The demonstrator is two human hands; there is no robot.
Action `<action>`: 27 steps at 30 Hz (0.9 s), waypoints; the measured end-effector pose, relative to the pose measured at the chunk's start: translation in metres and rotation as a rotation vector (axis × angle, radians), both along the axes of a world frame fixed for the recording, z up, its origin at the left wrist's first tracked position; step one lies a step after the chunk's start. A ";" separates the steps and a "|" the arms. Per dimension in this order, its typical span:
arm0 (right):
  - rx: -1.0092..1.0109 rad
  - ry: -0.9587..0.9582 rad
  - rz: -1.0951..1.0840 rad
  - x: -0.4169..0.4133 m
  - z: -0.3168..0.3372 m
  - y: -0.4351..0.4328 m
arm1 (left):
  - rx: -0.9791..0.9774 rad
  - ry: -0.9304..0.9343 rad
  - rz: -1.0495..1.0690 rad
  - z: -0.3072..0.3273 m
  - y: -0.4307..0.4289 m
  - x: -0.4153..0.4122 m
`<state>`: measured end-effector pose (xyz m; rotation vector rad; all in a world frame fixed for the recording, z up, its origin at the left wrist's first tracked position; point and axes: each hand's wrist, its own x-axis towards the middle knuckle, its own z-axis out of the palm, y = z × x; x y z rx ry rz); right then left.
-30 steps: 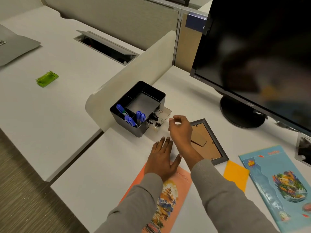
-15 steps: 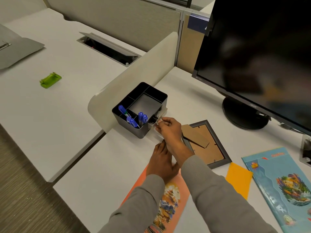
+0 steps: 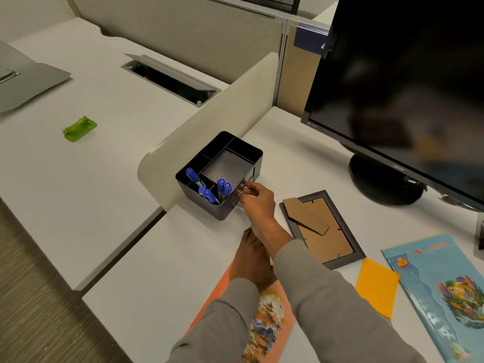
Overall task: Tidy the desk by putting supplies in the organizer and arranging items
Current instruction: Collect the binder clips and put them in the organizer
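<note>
A black desk organizer (image 3: 258,156) stands against the low divider, with several blue-capped markers (image 3: 221,186) upright in its front compartments. At the organizer's right front corner, my right hand (image 3: 258,201) pinches the front of its small clear drawer (image 3: 236,197) with curled fingers. The drawer sits almost flush with the organizer's body. My left hand (image 3: 251,258) lies flat on the desk at the top edge of an orange booklet (image 3: 264,323), partly hidden under my right forearm.
A picture frame (image 3: 322,229) lies face down right of my hand. A yellow paper (image 3: 377,286) and a blue booklet (image 3: 445,292) lie further right. The monitor's stand (image 3: 379,179) is behind them. A green object (image 3: 80,128) lies on the neighbouring desk.
My right hand went from above the open drawer to its front, and the drawer slid into the organizer. My left hand stayed flat on the desk.
</note>
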<state>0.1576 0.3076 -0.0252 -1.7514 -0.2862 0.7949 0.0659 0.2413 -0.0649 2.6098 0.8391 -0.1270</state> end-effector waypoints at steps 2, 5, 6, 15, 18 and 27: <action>-0.001 -0.001 0.010 -0.001 0.001 -0.002 | 0.017 0.020 -0.027 -0.006 0.000 0.000; 0.006 0.046 0.030 0.001 0.001 -0.004 | 0.035 0.009 -0.014 -0.007 -0.001 -0.001; 0.010 0.069 0.028 0.003 0.002 -0.006 | 0.044 -0.017 -0.009 -0.008 -0.002 0.000; 0.130 0.212 -0.081 0.033 0.003 -0.059 | 0.002 -0.141 0.081 -0.003 -0.006 0.003; 0.228 0.284 -0.135 0.043 0.015 -0.089 | -0.008 -0.152 0.111 -0.004 -0.009 0.004; 0.135 0.138 -0.234 0.064 0.029 -0.192 | -0.025 -0.182 0.110 -0.003 -0.013 0.002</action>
